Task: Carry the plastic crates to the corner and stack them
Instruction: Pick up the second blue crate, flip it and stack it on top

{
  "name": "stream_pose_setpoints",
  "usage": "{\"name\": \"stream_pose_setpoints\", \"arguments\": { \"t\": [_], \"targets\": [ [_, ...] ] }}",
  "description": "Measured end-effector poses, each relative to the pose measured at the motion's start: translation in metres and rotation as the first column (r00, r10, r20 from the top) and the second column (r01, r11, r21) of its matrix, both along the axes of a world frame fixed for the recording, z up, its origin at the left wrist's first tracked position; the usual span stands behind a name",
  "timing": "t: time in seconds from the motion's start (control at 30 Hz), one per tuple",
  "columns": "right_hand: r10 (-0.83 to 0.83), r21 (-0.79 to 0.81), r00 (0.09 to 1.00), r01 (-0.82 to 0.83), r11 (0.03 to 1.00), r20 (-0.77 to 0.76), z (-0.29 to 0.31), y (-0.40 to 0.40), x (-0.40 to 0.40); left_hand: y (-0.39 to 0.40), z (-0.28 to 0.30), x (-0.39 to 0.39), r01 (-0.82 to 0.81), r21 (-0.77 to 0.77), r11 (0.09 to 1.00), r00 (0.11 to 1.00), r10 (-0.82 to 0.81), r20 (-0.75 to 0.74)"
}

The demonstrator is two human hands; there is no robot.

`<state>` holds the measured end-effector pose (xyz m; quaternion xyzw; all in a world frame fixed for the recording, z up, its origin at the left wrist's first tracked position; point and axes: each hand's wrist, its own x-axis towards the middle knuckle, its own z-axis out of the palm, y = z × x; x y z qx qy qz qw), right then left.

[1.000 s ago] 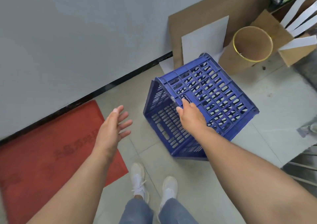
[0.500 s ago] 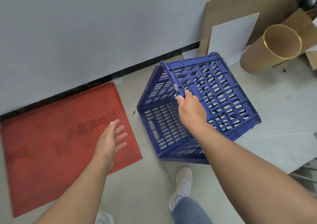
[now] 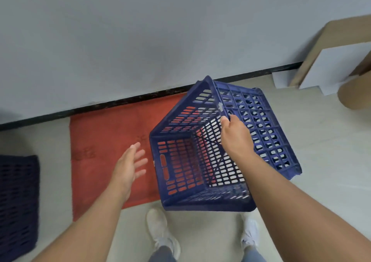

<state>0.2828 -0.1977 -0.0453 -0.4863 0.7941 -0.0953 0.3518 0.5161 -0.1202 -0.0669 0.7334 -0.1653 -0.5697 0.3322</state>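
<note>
A blue slotted plastic crate (image 3: 259, 129) hangs tilted in the air in front of me, its open side turned toward me and to the left. My right hand (image 3: 235, 135) grips its upper rim. To the left of the crate's open mouth my left hand (image 3: 129, 166) is spread, holding nothing and not touching it. At the left edge of the view sits a darker blue crate (image 3: 18, 203), partly cut off.
A red mat (image 3: 112, 151) lies on the tiled floor against the grey wall (image 3: 160, 30), partly under the held crate. Cardboard sheets (image 3: 341, 41), a white board (image 3: 339, 67) and a cardboard tube (image 3: 355, 95) lean at the far right. My two white shoes (image 3: 160, 231) stand below.
The crate has been carried left along the wall and now hangs over the red mat's right part. The dark crate has come into view at the left. The cardboard has slid toward the right edge.
</note>
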Motion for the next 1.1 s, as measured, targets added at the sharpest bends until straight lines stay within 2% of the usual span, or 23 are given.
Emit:
{"name": "stream_pose_setpoints", "arguments": {
  "t": [0.13,0.23,0.43,0.6,0.73,0.87,0.93,1.0,1.1],
  "targets": [
    [0.033,0.003,0.996,-0.033,0.999,0.081,-0.005,0.001,0.071,0.007,0.003,0.059,-0.059,0.01,0.998,0.998,0.059,0.032],
    [0.033,-0.016,0.991,-0.031,0.999,0.129,-0.015,-0.001,0.095,0.013,-0.004,0.085,-0.096,0.033,0.995,0.995,0.095,0.036],
    [0.03,0.007,0.98,-0.032,0.999,0.196,-0.058,0.005,0.092,0.018,-0.036,0.104,-0.126,0.07,0.99,0.991,0.123,0.056],
    [-0.006,0.008,0.983,0.005,1.0,0.183,-0.089,0.005,0.06,0.012,-0.071,0.115,-0.097,0.08,0.992,0.992,0.089,0.093],
    [-0.109,0.046,0.979,0.102,0.994,0.174,-0.11,-0.007,0.035,0.006,-0.109,0.129,-0.117,0.081,0.99,0.97,0.096,0.225],
    [-0.153,0.046,0.984,0.15,0.988,0.087,-0.143,-0.015,0.01,0.007,-0.151,0.144,-0.115,0.145,0.983,0.913,0.047,0.405],
    [-0.187,0.067,0.981,0.183,0.981,0.053,-0.158,-0.019,0.001,0.008,-0.174,0.151,-0.12,0.234,0.965,0.916,0.017,0.4],
    [-0.227,0.069,0.973,0.224,0.972,0.04,-0.164,-0.025,-0.002,0.005,-0.193,0.153,-0.128,0.337,0.933,0.943,0.01,0.332],
    [-0.301,0.054,0.951,0.298,0.953,0.075,-0.178,-0.031,-0.012,0.0,-0.21,0.148,-0.137,0.351,0.926,0.982,0.081,0.171]
  ]
}}
